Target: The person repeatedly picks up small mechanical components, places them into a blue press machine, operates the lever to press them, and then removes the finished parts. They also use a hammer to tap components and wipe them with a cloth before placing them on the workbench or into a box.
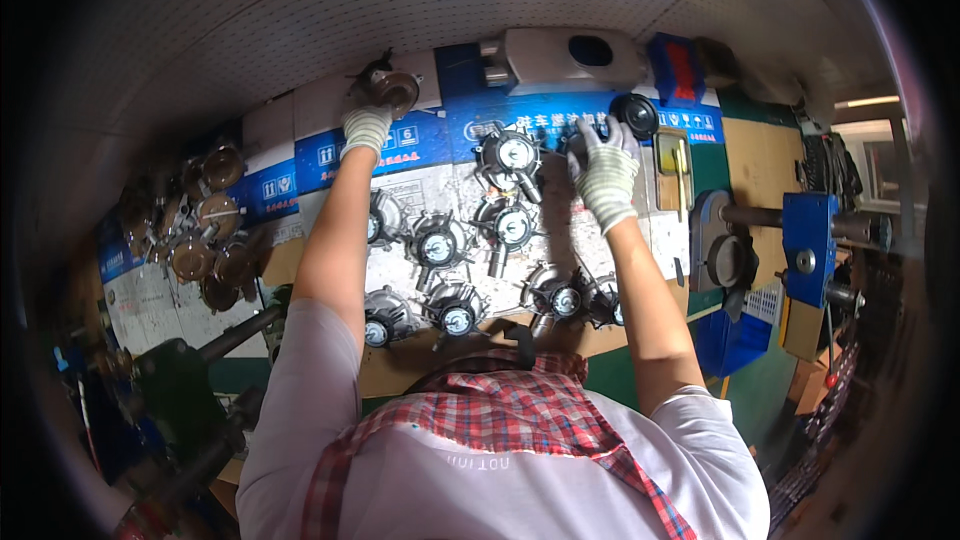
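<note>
My left hand point(366, 127), in a striped knit glove, reaches to a round metal housing point(395, 92) at the bench's back. Its fingertips are in shadow against the housing, so their grip is hidden. A dark part point(375, 73) with projecting arms lies behind that housing. My right hand point(606, 172), gloved alike, has its fingers spread around a dark part point(575, 141) that they partly cover. Just beyond its fingertips is a black round part point(634, 117). Between my forearms stand several finned metal housings with pale round faces, among them one point(516, 154) left of my right hand.
Flattened printed cardboard point(450, 184) covers the bench. Brown-looking round housings point(193, 259) are piled at left. Along the back sit a large metal casing point(562, 60) and a blue bin point(677, 69). A blue-headed press point(810, 244) stands at right, a dark green machine point(178, 382) at left.
</note>
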